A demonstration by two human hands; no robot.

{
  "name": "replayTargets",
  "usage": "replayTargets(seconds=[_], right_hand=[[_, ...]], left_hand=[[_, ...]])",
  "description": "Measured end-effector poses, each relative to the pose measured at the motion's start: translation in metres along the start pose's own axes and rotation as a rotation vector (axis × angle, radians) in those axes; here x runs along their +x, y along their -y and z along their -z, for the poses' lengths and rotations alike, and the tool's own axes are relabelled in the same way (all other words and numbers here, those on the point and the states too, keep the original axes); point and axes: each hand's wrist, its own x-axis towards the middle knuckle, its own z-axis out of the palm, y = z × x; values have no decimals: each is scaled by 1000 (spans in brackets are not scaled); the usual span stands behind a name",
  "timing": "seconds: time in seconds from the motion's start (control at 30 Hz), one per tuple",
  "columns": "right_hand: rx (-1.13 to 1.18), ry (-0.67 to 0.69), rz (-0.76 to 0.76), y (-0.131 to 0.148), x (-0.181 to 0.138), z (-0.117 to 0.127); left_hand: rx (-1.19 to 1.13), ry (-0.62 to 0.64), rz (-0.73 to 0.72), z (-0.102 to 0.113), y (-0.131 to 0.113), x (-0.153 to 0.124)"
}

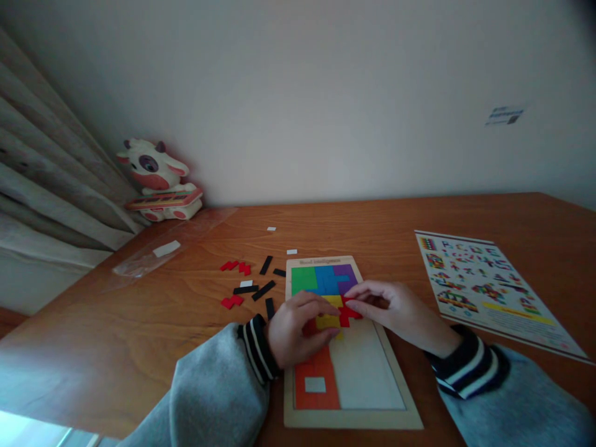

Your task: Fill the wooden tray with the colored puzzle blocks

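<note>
Head view, near to far. Wooden puzzle tray [354,422] on the desk [139,335], its near left corner filled by an orange piece [321,366]; left hand [298,329], fingers curled narrowly, grips a yellow piece [328,321] over the tray's middle; right hand [395,313] pinches a red piece [348,314] between thumb and fingertips, touching the yellow one; beyond, a green piece [304,279], a blue piece [326,278] and a purple piece [344,272] fill the far end; loose red and black pieces [254,288] lie left of the tray; pattern sheet [484,285] at right; plastic bag [153,254] and cow toy [158,180] far left, the toy by the wall.
</note>
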Motion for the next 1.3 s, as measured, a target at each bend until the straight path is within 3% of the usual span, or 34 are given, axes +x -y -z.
replayTargets(seconds=[0.27,0.47,0.7,1.03,1.3], right_hand=[[-128,52,18,-11,1,-4],[-268,-33,135,-14,1,-4],[-258,-64,129,-5,0,1],[-282,-118,141,-11,2,3],[-291,-274,121,-20,4,6]], left_hand=[[145,152,-206,0,1,1],[228,217,-252,0,0,0],[253,336,-374,2,0,-1],[299,318,-346,2,-2,1],[320,237,-354,0,-1,-1]])
